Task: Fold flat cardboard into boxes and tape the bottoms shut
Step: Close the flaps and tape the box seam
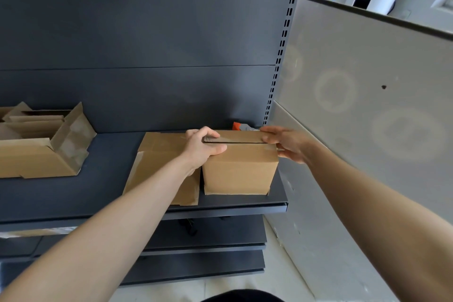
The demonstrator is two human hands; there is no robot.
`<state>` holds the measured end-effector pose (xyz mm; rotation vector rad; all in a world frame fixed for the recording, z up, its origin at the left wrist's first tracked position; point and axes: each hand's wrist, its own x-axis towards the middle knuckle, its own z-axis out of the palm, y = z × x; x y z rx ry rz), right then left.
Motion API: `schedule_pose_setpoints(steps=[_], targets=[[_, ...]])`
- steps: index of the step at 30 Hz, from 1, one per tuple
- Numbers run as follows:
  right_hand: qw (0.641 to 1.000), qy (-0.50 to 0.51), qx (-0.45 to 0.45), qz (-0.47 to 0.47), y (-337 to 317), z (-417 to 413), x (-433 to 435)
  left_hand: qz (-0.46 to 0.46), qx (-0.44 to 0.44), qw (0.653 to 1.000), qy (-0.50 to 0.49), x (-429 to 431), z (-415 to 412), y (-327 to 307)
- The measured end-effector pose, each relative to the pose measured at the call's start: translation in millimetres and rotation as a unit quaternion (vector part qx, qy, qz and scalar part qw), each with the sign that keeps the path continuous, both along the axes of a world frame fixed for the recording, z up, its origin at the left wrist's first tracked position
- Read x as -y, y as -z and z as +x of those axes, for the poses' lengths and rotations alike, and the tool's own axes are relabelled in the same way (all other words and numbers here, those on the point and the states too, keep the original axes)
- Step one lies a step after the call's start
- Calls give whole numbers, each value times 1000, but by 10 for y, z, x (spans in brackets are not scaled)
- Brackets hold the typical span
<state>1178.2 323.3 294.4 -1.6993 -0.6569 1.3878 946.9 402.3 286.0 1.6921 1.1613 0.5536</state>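
An orange and grey object (241,126) at the far right of the shelf (105,186) is mostly hidden behind the box (241,169); what it is cannot be told. The left hand (202,146) covers the box's near left corner. Open boxes (39,144) at left are cut off by the edge.

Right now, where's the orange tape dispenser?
Head view: the orange tape dispenser sits at the shelf's back right corner, behind the folded box, mostly hidden.
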Motion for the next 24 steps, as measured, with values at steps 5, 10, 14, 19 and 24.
schedule_pose_setpoints(steps=[5,10,14,19,24], targets=[[999,-11,32,-24,-21,9,-81,45,-26,998,32,-67,68,-48],[998,-24,44,-36,-50,10,-111,142,-131,977,84,-73,229,-121],[996,-34,59,-49,-82,62,-137,139,-145,972,122,-68,298,-145],[999,23,22,-19,48,216,-250,105,-109,978,142,-137,284,-98],[980,19,195,-27,219,278,-381,116,-121,979,114,-87,285,-99]])
